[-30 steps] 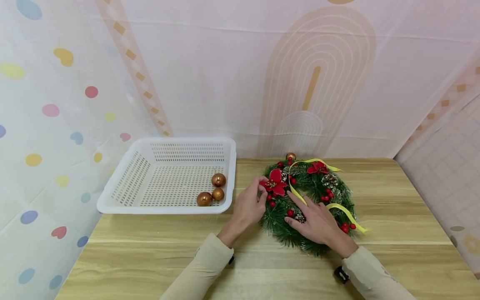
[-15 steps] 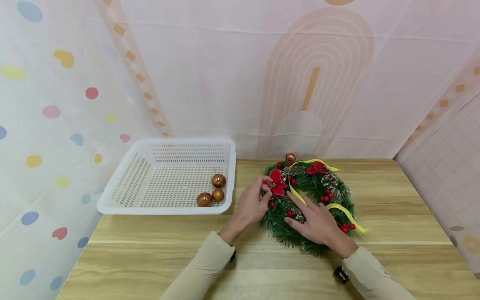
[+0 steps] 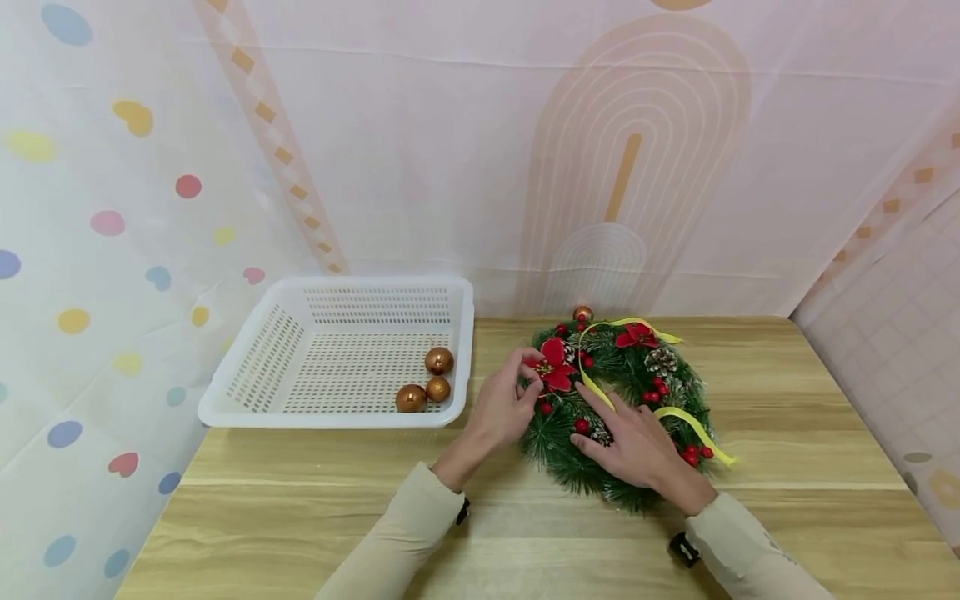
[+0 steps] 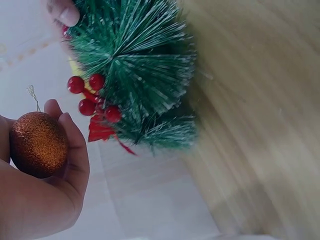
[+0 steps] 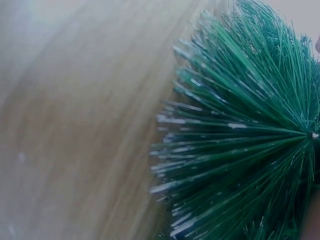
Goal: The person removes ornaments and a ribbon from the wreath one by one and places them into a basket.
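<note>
A green wreath [image 3: 566, 475] with red berries, pine cones and red poinsettias lies on the table. My left hand [image 3: 504, 408] is at its left side, fingertips beside the left poinsettia [image 3: 554, 367]. In the left wrist view, that hand holds a glittery copper Christmas ball [image 4: 39, 145] with a gold thread loop [image 4: 33, 96] standing up from it; from the head, the hand hides the ball. My right hand [image 3: 633, 442] rests on the wreath's front right part, index finger straight and thumb spread. A yellow ribbon [image 3: 697, 429] runs beneath it.
A white perforated basket [image 3: 240, 408] stands to the left, holding three copper balls [image 3: 411, 398] in its near right corner. Another copper ball [image 3: 582, 313] sits at the wreath's far edge. Behind the table [image 3: 810, 433] hangs a patterned cloth backdrop [image 3: 450, 167].
My left fingers have shifted slightly right, overlapping more of the left poinsettia, which has turned a little. The right hand has stayed in place on the wreath.
</note>
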`<move>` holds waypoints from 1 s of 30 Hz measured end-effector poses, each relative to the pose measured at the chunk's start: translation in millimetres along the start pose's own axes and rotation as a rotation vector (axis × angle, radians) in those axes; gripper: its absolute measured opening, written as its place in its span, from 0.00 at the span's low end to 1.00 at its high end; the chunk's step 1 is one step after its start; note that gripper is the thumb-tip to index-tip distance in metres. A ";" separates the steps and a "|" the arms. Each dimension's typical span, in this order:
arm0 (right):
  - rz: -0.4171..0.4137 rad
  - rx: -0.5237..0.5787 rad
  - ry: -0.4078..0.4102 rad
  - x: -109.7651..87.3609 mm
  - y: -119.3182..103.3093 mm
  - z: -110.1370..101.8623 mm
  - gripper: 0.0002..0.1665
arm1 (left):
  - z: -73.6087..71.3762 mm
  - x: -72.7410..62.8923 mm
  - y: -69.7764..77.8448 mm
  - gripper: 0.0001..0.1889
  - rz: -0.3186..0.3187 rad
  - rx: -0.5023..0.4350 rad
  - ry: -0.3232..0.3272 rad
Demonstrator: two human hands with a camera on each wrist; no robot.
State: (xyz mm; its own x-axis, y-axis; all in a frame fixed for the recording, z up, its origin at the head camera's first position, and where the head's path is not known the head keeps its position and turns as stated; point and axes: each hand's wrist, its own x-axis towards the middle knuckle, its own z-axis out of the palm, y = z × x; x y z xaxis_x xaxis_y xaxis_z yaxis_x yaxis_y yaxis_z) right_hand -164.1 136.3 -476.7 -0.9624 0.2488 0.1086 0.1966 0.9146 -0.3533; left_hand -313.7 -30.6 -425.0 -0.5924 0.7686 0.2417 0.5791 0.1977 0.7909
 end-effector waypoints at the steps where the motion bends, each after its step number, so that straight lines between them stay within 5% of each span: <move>1: 0.001 0.000 -0.002 0.0 -0.1 -0.2 0.45 | -1.8 -0.3 0.8 0.17 0.002 -0.009 0.000; 16: -0.003 0.002 -0.006 -0.4 -1.4 -1.5 0.45 | -47.1 -8.0 7.0 0.18 0.000 -0.066 0.090; 30: -0.001 0.013 -0.013 -1.3 -1.4 -1.7 0.45 | -82.5 -9.7 -8.5 0.18 -0.005 -0.007 0.188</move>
State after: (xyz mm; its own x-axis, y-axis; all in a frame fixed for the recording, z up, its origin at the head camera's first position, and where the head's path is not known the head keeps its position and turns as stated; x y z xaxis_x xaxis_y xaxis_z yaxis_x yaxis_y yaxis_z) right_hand -162.7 135.3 -474.8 -0.9650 0.2440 0.0964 0.1936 0.9104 -0.3657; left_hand -359.1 -90.0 -387.6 -0.6901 0.6399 0.3382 0.5726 0.1968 0.7959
